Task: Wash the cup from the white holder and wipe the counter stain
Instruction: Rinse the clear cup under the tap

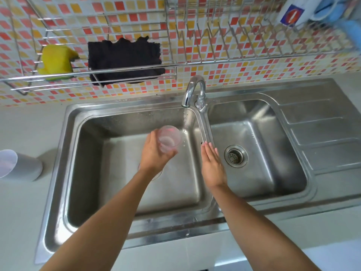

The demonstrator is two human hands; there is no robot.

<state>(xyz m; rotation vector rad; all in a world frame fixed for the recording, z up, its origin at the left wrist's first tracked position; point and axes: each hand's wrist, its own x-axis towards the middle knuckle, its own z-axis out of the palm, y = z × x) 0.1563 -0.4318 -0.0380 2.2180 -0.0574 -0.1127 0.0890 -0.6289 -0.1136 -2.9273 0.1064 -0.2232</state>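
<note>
The fingers and thumb of the left hand (154,153) are curled round the lower part of a clear, slightly frosted plastic cup (169,140), which it grips from the side. The cup's open mouth is tipped up and away from the person. The cup is held above the left basin (175,192) of a stainless steel double sink, toward the basin's back right corner, just left of a thin stream of water (184,118) falling from the curved chrome tap (193,89). Whether the water touches the cup I cannot tell.

The right hand (212,167) holds nothing. Its fingers (208,148) are straight and close together, pointing toward the tap, and the hand is held over the ridge that divides the two basins. To its right, the right basin (263,153) has a round metal drain strainer (236,155) in its floor, and beyond that lies the ribbed steel draining board (322,124).

On the pale bench (23,212), near its left edge, stands a white cylindrical holder (23,167), with something pale and translucent at its mouth.

Above the back edge of the bench, a wire rack (136,72) is fixed to the orange, red and yellow mosaic tile wall. A ragged black cloth (125,59) hangs over the rack, and a yellow sponge (56,61) sits just left of it.
</note>
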